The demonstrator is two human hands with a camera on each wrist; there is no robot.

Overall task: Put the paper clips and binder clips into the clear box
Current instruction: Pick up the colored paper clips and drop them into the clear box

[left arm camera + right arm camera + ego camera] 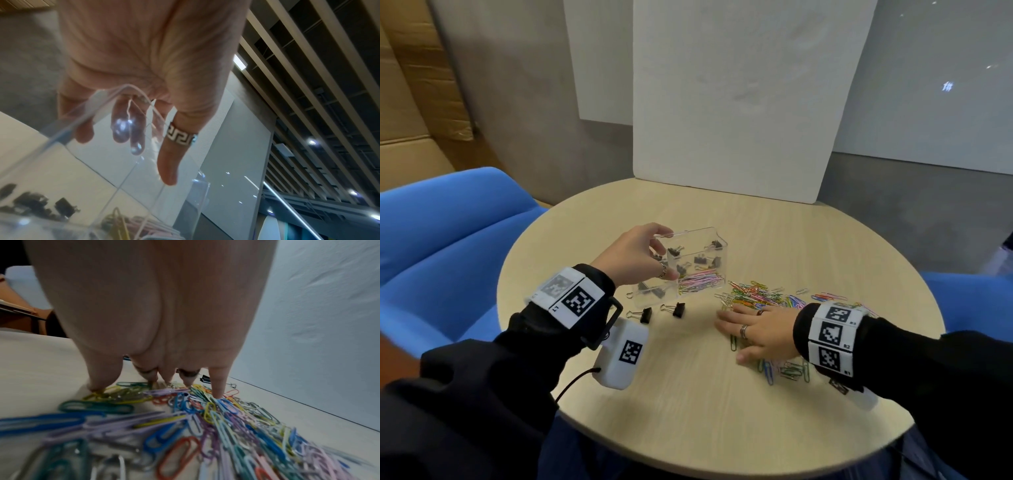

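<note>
On the round wooden table (688,394) the clear box (697,263) is gripped at its near end by the left hand (635,255) — fingers curled over the rim, thumb outside — with binder clips and pastel paper clips seen inside. Beside it, the colourful paper clips (760,296) are pressed by the right hand (760,330), fingers spread flat. Two black binder clips (657,312) are left loose just before the box.
</note>
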